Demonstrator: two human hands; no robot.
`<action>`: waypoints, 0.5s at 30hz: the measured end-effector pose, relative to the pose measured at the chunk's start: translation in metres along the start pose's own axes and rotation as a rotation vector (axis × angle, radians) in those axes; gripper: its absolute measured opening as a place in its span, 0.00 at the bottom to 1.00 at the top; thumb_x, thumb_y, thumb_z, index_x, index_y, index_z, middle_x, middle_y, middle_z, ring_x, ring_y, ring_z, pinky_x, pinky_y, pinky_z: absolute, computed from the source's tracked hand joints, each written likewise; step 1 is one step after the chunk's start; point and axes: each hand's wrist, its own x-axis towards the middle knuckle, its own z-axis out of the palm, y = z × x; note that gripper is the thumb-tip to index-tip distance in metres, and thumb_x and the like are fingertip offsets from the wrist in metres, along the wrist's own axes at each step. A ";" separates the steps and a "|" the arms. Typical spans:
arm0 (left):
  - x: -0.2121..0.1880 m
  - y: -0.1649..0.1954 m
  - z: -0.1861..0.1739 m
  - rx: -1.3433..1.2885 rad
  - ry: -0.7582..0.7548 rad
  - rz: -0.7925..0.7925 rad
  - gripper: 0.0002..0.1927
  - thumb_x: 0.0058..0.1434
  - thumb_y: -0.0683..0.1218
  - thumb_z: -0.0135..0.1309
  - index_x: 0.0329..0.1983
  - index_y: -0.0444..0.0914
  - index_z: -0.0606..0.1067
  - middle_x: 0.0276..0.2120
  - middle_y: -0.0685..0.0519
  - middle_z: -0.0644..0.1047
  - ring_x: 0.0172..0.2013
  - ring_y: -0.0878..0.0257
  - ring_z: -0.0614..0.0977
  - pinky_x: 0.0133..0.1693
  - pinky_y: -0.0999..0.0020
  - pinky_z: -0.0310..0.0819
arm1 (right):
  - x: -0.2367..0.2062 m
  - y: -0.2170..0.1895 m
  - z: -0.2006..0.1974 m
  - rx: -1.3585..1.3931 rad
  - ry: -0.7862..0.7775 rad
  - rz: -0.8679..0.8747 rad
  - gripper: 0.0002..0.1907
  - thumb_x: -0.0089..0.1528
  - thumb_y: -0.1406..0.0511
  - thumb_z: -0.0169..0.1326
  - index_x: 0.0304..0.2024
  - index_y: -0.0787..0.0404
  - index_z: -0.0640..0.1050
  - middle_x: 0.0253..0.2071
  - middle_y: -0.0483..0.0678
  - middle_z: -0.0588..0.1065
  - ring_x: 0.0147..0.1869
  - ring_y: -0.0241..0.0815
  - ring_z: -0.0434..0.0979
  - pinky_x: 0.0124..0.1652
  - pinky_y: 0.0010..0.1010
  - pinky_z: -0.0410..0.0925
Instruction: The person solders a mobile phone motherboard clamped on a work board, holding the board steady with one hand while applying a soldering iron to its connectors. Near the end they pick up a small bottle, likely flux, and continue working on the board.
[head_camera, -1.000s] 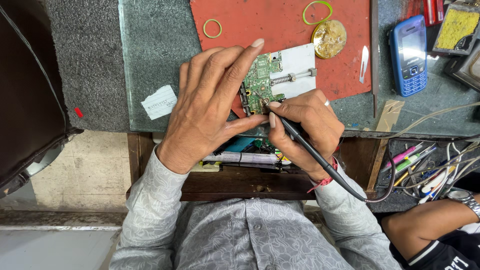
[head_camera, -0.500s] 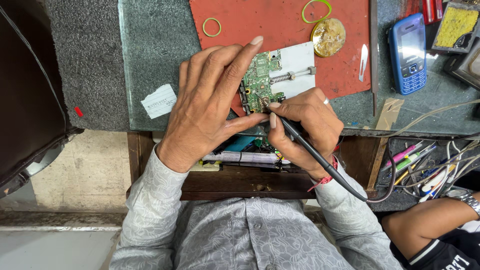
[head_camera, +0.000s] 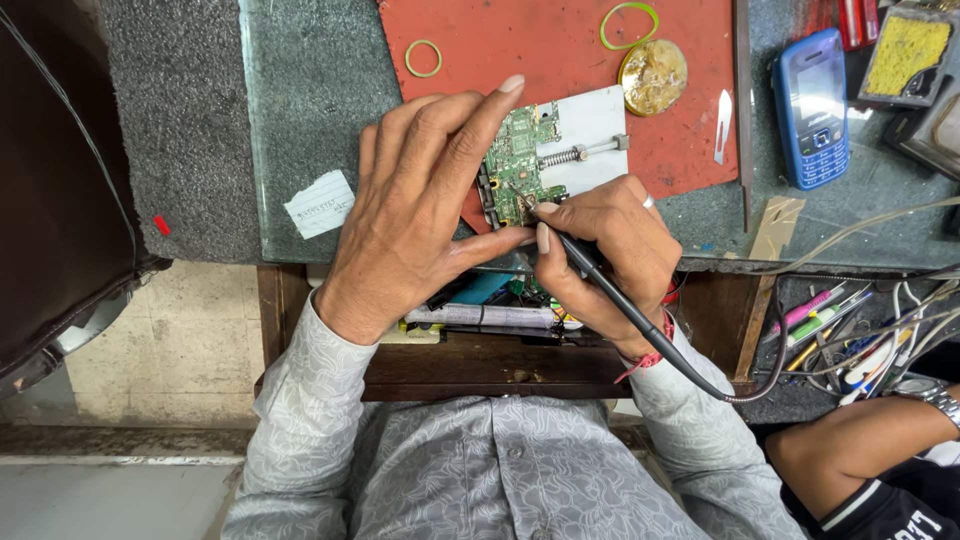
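Hands over green circuit board (head_camera: 520, 165): left hand (head_camera: 425, 210) pressing it flat; right hand (head_camera: 600, 250) just beside it, gripping soldering iron (head_camera: 600, 280), tip on board's near edge.

**Colours around the red mat**

The mat (head_camera: 560, 40) is brick red, lying on a speckled grey-green table (head_camera: 310, 120). At its lower edge sits a green board (head_camera: 520, 160) on a white plate (head_camera: 595, 120). On the mat lie a yellow-green band (head_camera: 629, 25), a smaller one (head_camera: 423, 58) and a brassy tin (head_camera: 653, 77). Right of the mat is a blue phone (head_camera: 812, 105); beyond it, a yellow sponge (head_camera: 905, 50). Below the mat, the iron (head_camera: 600, 275) is black, and the sleeves (head_camera: 300, 400) are pale grey with a swirling pattern.
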 end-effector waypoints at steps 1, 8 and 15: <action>-0.001 0.001 0.000 -0.001 0.001 0.003 0.58 0.50 0.56 0.77 0.78 0.43 0.56 0.63 0.51 0.66 0.65 0.53 0.67 0.66 0.53 0.61 | 0.000 -0.001 -0.001 0.001 -0.006 0.001 0.07 0.60 0.74 0.63 0.41 0.67 0.78 0.37 0.52 0.79 0.40 0.46 0.79 0.40 0.32 0.70; 0.001 0.001 0.001 0.004 -0.008 -0.008 0.58 0.49 0.56 0.77 0.78 0.42 0.56 0.62 0.51 0.66 0.64 0.52 0.67 0.65 0.53 0.62 | 0.000 0.000 -0.001 -0.017 -0.004 -0.009 0.08 0.60 0.74 0.63 0.40 0.67 0.79 0.36 0.51 0.79 0.39 0.47 0.78 0.39 0.32 0.69; 0.001 0.002 -0.001 -0.007 -0.005 -0.006 0.58 0.49 0.55 0.77 0.78 0.42 0.56 0.62 0.51 0.66 0.64 0.52 0.68 0.66 0.53 0.62 | 0.000 0.000 -0.002 -0.005 -0.010 -0.012 0.08 0.59 0.75 0.63 0.40 0.66 0.78 0.37 0.51 0.79 0.40 0.47 0.78 0.40 0.32 0.69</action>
